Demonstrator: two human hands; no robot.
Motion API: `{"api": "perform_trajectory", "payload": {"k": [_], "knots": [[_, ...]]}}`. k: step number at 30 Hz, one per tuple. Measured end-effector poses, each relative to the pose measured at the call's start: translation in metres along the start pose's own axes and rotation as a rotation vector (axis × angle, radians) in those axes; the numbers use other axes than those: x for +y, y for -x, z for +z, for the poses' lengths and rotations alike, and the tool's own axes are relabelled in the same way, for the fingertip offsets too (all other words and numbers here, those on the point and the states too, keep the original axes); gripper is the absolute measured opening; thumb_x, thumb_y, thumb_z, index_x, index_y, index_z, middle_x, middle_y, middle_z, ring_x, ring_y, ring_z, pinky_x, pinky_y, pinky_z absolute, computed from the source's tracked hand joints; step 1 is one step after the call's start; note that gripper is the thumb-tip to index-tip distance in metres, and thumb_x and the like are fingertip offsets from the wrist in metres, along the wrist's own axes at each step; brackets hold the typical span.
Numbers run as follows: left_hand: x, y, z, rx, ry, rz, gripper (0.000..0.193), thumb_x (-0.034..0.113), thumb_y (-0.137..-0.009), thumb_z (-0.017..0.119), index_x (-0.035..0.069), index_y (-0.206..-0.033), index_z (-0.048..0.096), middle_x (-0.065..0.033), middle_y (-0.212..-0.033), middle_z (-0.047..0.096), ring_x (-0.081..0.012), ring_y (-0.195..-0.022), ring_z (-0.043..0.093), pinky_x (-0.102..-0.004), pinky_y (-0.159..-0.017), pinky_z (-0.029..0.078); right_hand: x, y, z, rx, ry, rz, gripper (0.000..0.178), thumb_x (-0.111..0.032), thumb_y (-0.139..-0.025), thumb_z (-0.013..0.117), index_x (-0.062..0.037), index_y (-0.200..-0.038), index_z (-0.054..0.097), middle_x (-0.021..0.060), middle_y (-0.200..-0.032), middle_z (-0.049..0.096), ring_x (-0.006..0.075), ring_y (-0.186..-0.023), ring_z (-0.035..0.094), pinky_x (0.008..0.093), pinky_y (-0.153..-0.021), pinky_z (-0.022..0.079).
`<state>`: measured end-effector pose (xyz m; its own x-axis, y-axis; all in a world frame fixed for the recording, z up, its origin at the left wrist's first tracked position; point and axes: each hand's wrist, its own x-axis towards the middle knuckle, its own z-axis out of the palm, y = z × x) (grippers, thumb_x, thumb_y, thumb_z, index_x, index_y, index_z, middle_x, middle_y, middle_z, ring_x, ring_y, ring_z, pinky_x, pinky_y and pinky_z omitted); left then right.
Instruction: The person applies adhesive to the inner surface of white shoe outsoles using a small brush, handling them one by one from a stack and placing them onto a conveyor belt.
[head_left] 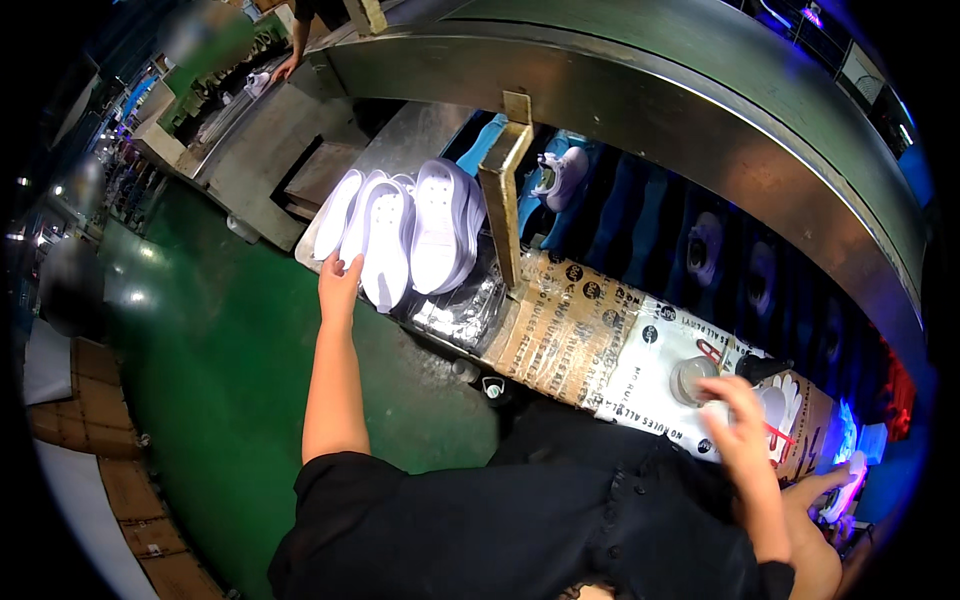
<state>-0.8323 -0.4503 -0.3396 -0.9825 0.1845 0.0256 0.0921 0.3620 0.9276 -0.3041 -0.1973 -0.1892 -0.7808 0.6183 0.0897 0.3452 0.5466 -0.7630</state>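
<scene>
White shoe soles (388, 245) lie in a pile at the left end of the bench, several of them stacked or leaning on one another. My left hand (340, 285) grips the near end of the leftmost sole (338, 215) with fingers and thumb. Over the right part of the bench, my right hand (738, 420) is loosely curled with its fingers apart, and I see nothing in it. Just beyond its fingertips stands a round clear jar (690, 380). A white glove (785, 405) and a red-handled tool (780, 435) lie close to that hand, partly covered by it.
Beyond the bench, a conveyor with blue slats carries white shoes (563, 178) under a curved metal housing (600, 75). An upright post (503, 190) stands beside the soles. At right, another person's hand (840, 475) holds a shoe in purple light. Cardboard boxes (90, 400) stand at left.
</scene>
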Motion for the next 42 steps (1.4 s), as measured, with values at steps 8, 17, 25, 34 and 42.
{"api": "perform_trajectory", "payload": {"k": [8,17,25,34,42], "knots": [[-0.002,-0.048,0.03,-0.451,-0.042,0.002,0.068,0.034,-0.078,0.076,-0.009,-0.125,0.054,-0.018,-0.108,0.066,-0.0232,-0.096,0.063,-0.0328,-0.085,0.049,-0.031,-0.166,0.169,-0.698,-0.336,0.058,0.094,-0.051,-0.087,0.064,-0.0001,-0.15,0.017,0.0258,-0.15,0.03,0.033,-0.138,0.035,0.0382,-0.111,0.033],[-0.019,-0.049,0.028,-0.355,-0.195,0.243,0.06,0.043,-0.083,0.069,-0.013,-0.104,0.063,-0.0249,-0.094,0.068,-0.0311,-0.087,0.066,-0.0391,-0.079,0.05,-0.024,-0.261,0.321,-0.414,-0.54,0.453,0.127,-0.054,-0.075,0.074,0.0079,-0.147,-0.009,0.0293,-0.152,0.02,0.0327,-0.143,0.022,0.0351,-0.116,0.02],[-0.044,-0.033,0.042,-0.304,0.215,-0.124,0.079,0.043,-0.082,0.073,-0.009,-0.13,0.039,-0.0216,-0.118,0.056,-0.026,-0.108,0.054,-0.0354,-0.096,0.041,-0.01,-0.283,0.349,-0.217,-0.56,0.392,0.126,-0.053,-0.065,0.081,-0.0001,-0.151,0.006,0.0251,-0.15,0.028,0.0345,-0.14,0.029,0.0376,-0.114,0.026],[-0.047,0.109,-0.003,-0.433,0.43,-0.186,0.069,0.028,-0.089,0.063,-0.006,-0.142,0.033,-0.019,-0.14,0.043,-0.0282,-0.127,0.044,-0.0373,-0.106,0.034,-0.002,-0.17,0.319,-0.312,-0.293,0.256,0.113,-0.058,-0.068,0.077,-0.0048,-0.149,0.019,0.0345,-0.139,0.036,0.0452,-0.13,0.04,0.0426,-0.109,0.034],[-0.069,0.253,0.013,-0.421,0.261,-0.04,0.06,0.025,-0.088,0.059,-0.009,-0.134,0.038,-0.0206,-0.131,0.047,-0.0314,-0.121,0.047,-0.041,-0.104,0.034,0.032,-0.066,0.236,-0.448,-0.171,0.29,0.107,-0.052,-0.071,0.076,-0.0051,-0.149,0.019,0.0298,-0.138,0.038,0.0435,-0.127,0.041,0.0438,-0.109,0.033]]}}
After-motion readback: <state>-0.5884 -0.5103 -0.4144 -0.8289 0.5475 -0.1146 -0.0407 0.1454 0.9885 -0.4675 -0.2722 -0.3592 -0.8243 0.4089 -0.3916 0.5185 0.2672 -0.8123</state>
